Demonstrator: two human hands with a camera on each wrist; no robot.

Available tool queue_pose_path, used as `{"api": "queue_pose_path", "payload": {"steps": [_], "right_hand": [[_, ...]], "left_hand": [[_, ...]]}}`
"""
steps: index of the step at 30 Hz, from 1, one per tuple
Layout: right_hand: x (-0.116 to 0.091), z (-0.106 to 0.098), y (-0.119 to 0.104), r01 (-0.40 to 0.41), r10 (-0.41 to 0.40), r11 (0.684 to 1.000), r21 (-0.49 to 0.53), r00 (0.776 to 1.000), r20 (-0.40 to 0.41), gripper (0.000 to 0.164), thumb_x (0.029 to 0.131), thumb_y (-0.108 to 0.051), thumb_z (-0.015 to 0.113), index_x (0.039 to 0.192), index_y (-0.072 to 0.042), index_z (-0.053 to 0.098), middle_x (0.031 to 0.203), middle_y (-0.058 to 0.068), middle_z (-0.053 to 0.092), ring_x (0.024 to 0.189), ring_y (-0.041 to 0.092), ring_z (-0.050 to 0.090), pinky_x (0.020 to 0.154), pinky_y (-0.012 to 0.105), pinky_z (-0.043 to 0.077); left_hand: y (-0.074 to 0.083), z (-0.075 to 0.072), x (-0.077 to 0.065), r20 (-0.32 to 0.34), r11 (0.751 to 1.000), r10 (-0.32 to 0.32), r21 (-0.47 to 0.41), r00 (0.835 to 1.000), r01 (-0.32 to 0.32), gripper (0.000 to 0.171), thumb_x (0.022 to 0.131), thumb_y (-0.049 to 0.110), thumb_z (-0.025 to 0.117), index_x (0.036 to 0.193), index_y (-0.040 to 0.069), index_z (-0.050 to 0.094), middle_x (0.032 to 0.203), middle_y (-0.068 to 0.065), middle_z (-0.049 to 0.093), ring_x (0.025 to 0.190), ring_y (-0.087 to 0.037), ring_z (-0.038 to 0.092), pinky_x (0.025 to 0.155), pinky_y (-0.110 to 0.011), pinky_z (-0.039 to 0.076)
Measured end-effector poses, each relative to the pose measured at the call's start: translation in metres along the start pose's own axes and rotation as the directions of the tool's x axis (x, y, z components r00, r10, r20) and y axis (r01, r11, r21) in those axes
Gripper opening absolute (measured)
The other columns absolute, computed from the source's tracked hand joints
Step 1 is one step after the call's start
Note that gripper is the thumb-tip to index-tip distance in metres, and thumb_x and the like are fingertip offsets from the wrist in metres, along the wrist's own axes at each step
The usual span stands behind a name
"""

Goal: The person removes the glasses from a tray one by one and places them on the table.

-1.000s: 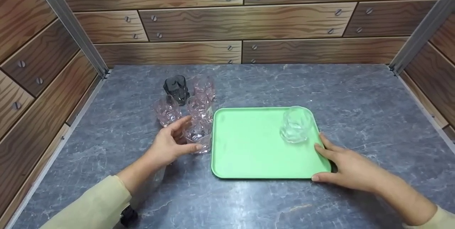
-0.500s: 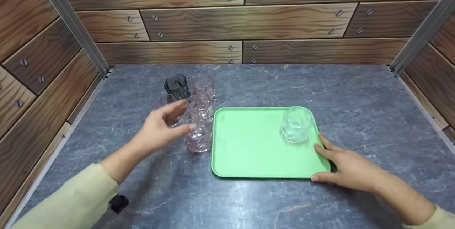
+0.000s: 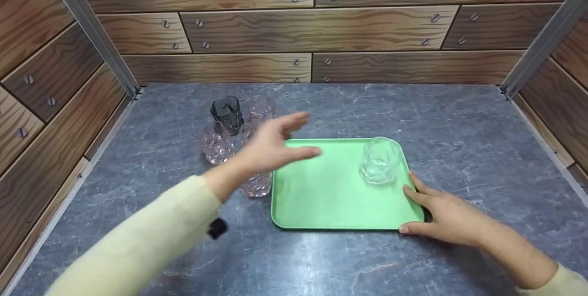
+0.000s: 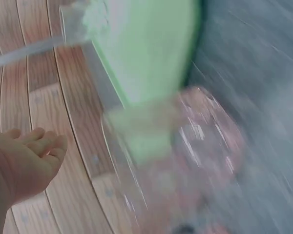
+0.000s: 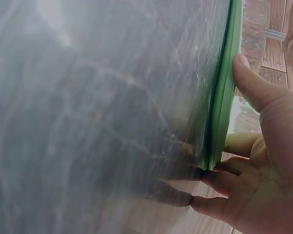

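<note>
My left hand (image 3: pixel 271 146) is in the air over the left end of the green tray (image 3: pixel 321 204), fingers apart and nothing in them. It partly covers the pink tumblers behind it. Blurred in the left wrist view, a pink tumbler (image 4: pixel 205 131) stands beside the tray. My right hand (image 3: pixel 445 218) holds the tray's near right corner, thumb at the front rim and fingers along the right side. In the right wrist view, the fingers (image 5: pixel 217 183) reach the tray rim (image 5: pixel 222 102) and the tabletop. A clear faceted tumbler (image 3: pixel 380 160) stands on the tray's far right part.
Left of the tray, several pink tumblers cluster closely, among them a left one (image 3: pixel 216 144) and a front one (image 3: pixel 257 185). Behind them stands a dark grey tumbler (image 3: pixel 227 114). Wood-patterned walls (image 3: pixel 317 31) enclose the marbled grey tabletop (image 3: pixel 468 139) at the back and sides.
My left hand has drawn back from the front pink tumbler, then swung right and upward over the tray's left end. The right hand and the clear tumbler stay essentially in place.
</note>
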State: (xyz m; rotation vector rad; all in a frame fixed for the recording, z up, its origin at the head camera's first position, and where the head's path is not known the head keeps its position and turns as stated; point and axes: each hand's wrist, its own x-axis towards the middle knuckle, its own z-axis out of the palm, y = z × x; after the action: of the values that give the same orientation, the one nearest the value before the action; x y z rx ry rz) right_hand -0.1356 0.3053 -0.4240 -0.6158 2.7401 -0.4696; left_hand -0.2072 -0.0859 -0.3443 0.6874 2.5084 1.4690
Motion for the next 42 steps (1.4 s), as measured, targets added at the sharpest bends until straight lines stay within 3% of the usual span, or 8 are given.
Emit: {"api": "queue_pose_path", "payload": {"steps": [4, 8, 16, 24, 31, 42], "right_hand": [[0.001, -0.001, -0.001, 0.009, -0.009, 1.000, -0.005, 1.000, -0.004, 0.113, 0.088, -0.081, 0.063, 0.160, 0.003, 0.040, 0.170, 0.031, 0.018, 0.145, 0.056, 0.038, 0.110, 0.072, 0.041], [0.003, -0.002, -0.002, 0.010, -0.010, 1.000, -0.010, 1.000, -0.007, 0.113, 0.088, -0.081, 0.062, 0.159, 0.003, 0.041, 0.170, 0.032, 0.018, 0.145, 0.057, 0.039, 0.109, 0.072, 0.042], [0.004, -0.006, -0.003, 0.012, -0.012, 1.000, -0.011, 1.000, 0.009, 0.113, 0.089, -0.081, 0.062, 0.160, 0.004, 0.039, 0.170, 0.032, 0.017, 0.145, 0.057, 0.038, 0.109, 0.073, 0.042], [0.003, -0.007, -0.004, 0.027, -0.027, 0.999, -0.028, 1.000, -0.009, 0.112, 0.089, -0.080, 0.061, 0.159, 0.004, 0.041, 0.169, 0.033, 0.018, 0.142, 0.058, 0.041, 0.107, 0.073, 0.043], [0.001, -0.005, -0.003, 0.032, -0.032, 0.999, -0.023, 0.999, -0.017, 0.111, 0.090, -0.079, 0.062, 0.158, 0.005, 0.041, 0.169, 0.034, 0.019, 0.142, 0.057, 0.042, 0.107, 0.072, 0.044], [0.000, -0.001, 0.001, 0.020, -0.020, 1.000, 0.002, 1.000, 0.007, 0.112, 0.089, -0.079, 0.062, 0.159, 0.005, 0.040, 0.169, 0.034, 0.017, 0.143, 0.057, 0.041, 0.108, 0.072, 0.043]], "left_hand": [[0.013, 0.029, 0.016, 0.072, 0.998, 0.051, 0.043, 0.996, -0.054, 0.097, 0.086, 0.046, 0.088, 0.163, 0.011, 0.041, 0.166, -0.001, 0.044, 0.151, -0.022, 0.043, 0.123, -0.036, 0.036], [0.022, 0.054, 0.033, 0.096, 0.994, 0.080, 0.072, 0.992, -0.087, 0.096, 0.086, 0.047, 0.089, 0.162, 0.013, 0.043, 0.165, 0.001, 0.045, 0.150, -0.021, 0.044, 0.123, -0.037, 0.037], [0.016, 0.091, 0.067, 0.141, 0.997, 0.010, 0.080, 0.990, -0.022, 0.097, 0.086, 0.054, 0.087, 0.165, 0.022, 0.041, 0.166, 0.008, 0.042, 0.152, -0.015, 0.039, 0.121, -0.041, 0.040], [0.001, 0.115, 0.087, 0.177, 1.000, -0.020, 0.028, 0.984, 0.015, 0.103, 0.082, 0.051, 0.091, 0.167, 0.028, 0.036, 0.168, 0.011, 0.037, 0.154, -0.013, 0.034, 0.122, -0.039, 0.040], [-0.007, 0.130, 0.094, 0.177, 0.999, -0.034, 0.026, 0.984, 0.030, 0.106, 0.082, 0.048, 0.092, 0.167, 0.023, 0.034, 0.168, 0.011, 0.036, 0.154, -0.012, 0.034, 0.121, -0.034, 0.039], [-0.010, 0.139, 0.095, 0.171, 0.998, -0.059, 0.014, 0.984, 0.057, 0.095, 0.084, 0.044, 0.091, 0.163, 0.020, 0.043, 0.156, 0.004, 0.055, 0.144, -0.014, 0.049, 0.115, -0.032, 0.046]]}}
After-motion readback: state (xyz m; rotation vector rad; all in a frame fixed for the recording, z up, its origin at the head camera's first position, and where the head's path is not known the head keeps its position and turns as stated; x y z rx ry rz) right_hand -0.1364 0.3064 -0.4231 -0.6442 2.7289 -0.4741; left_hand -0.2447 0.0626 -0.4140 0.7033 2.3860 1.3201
